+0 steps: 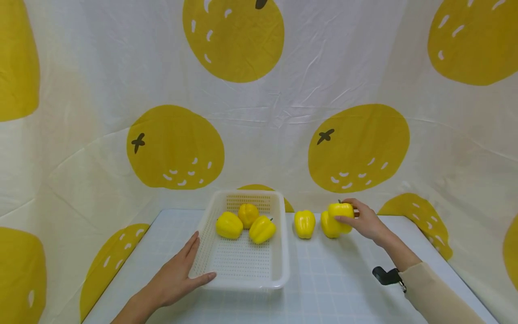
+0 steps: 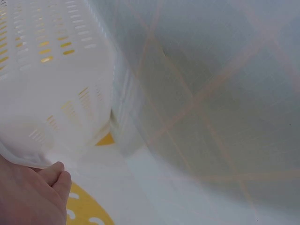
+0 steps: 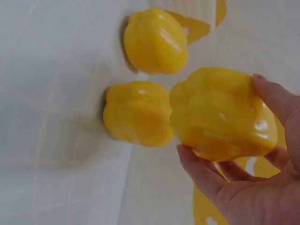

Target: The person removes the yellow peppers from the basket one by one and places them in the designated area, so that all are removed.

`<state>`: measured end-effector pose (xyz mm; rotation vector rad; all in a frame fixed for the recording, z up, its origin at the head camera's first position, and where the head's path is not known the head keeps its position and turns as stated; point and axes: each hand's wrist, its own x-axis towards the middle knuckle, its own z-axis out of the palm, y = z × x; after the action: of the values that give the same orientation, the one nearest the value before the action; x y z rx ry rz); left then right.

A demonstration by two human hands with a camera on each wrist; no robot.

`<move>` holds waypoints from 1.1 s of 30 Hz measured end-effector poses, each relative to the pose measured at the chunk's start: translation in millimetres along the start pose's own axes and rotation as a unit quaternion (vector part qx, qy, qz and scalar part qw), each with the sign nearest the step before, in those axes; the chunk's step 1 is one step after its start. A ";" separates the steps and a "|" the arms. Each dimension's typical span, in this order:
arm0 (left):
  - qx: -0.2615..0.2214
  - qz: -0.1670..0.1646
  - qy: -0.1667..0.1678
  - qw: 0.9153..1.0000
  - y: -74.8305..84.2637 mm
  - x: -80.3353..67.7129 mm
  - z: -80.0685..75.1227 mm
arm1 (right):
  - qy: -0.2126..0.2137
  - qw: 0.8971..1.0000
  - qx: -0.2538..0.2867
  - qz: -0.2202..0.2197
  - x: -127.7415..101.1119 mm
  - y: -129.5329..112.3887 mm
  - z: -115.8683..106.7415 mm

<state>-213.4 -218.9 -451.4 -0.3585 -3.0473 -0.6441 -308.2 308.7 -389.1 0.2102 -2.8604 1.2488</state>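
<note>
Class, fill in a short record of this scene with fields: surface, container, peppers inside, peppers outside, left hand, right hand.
surface: pale grid-patterned table
container: white perforated basket
peppers inside: three yellow peppers at the far end
peppers outside: two on the table, one held
left hand: left hand holds the basket's near left corner
right hand: right hand grips a yellow pepper, lifted above another
</note>
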 end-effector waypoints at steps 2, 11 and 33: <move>-0.002 -0.002 -0.001 1.000 0.5 -0.3 -0.5 | 0.001 1.000 -0.001 0.003 -0.2 4.4 -4.1; 0.001 0.000 0.003 1.000 0.0 0.1 -0.2 | 0.016 1.000 -0.008 0.010 2.7 29.4 -17.3; 0.000 0.009 0.006 1.000 1.9 -1.6 -1.9 | 0.023 0.990 0.018 0.137 24.3 100.2 -11.3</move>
<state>-211.5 -218.2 -449.0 -0.3813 -3.0292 -0.6435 -345.6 381.4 -452.9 -0.2157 -2.9022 1.3243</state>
